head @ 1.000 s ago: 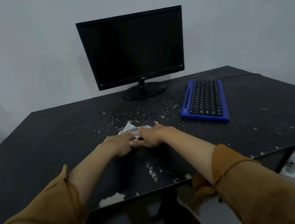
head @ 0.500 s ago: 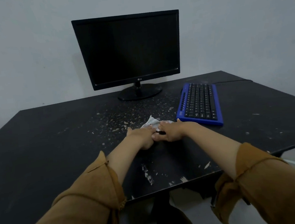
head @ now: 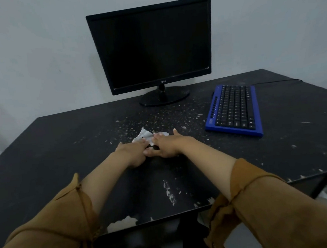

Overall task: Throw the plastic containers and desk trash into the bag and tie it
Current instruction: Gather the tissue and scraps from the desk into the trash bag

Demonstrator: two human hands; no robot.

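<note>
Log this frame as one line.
stage: desk trash pickup | left hand: pressing crumpled paper | right hand: pressing crumpled paper | crumbs: scattered on desk | bag: not in view

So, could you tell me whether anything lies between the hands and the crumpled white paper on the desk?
Nothing visible does: the left hand and the right hand both touch the crumpled paper on the desk. The bag is out of view, so that path cannot be judged.
</note>
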